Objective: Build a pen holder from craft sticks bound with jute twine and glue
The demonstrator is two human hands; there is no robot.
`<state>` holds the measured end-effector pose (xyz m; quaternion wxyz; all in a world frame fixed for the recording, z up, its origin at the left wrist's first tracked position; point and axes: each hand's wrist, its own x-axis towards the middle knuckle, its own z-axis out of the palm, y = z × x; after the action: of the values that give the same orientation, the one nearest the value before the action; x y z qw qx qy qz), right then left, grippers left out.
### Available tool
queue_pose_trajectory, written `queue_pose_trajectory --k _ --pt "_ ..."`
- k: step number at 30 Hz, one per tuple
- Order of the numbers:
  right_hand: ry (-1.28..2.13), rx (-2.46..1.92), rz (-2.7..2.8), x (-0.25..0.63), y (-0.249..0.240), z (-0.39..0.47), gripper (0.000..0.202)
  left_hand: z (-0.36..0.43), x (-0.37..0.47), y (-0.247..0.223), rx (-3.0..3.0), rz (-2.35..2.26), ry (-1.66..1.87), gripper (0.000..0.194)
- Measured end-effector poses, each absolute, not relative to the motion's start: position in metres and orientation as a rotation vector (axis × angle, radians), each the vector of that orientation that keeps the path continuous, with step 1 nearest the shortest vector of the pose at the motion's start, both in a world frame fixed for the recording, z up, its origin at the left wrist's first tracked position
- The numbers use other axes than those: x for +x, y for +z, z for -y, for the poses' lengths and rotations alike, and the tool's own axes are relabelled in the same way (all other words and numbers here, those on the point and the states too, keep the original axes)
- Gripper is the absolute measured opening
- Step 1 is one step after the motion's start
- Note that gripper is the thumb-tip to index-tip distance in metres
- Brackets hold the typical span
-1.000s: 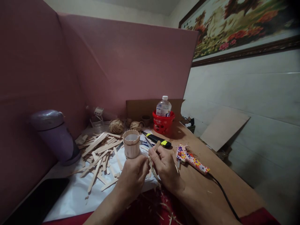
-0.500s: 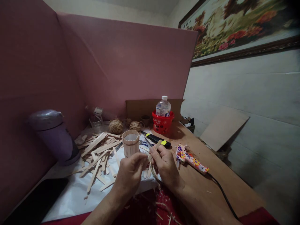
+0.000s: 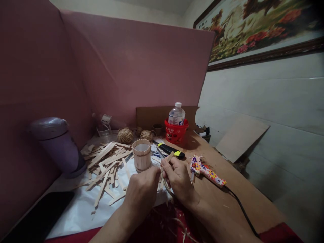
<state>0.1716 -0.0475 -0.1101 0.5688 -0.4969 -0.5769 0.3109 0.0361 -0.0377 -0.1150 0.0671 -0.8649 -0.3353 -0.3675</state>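
Observation:
My right hand is closed on a wooden craft stick, its thumb along the stick and the rounded end pointing up and away. My left hand is closed at the near end of that stick; its fingertips are hidden, and what they pinch cannot be made out. A strand of twine curves down below the right hand. Just beyond the left hand stands a small round cup covered with upright wooden sticks. A pointed silver blade shows behind the right thumb; whether it is held cannot be told.
Loose craft sticks lie heaped on white paper. Balls of twine sit behind them. A black-and-yellow utility knife, a red bucket with a bottle, and a corded glue gun are rightward. A purple tumbler stands left.
My left hand has turned over, so its back now faces me and its fingertips are hidden against the stick. The right hand stays nearly still with the craft stick.

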Motion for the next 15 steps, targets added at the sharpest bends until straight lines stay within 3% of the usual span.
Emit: queue_pose_trajectory --k 15 --pt "0.759 -1.146 1.373 0.1691 -0.1156 0.0509 0.032 0.0378 0.0393 -0.1078 -2.644 1.080 -0.867 0.017"
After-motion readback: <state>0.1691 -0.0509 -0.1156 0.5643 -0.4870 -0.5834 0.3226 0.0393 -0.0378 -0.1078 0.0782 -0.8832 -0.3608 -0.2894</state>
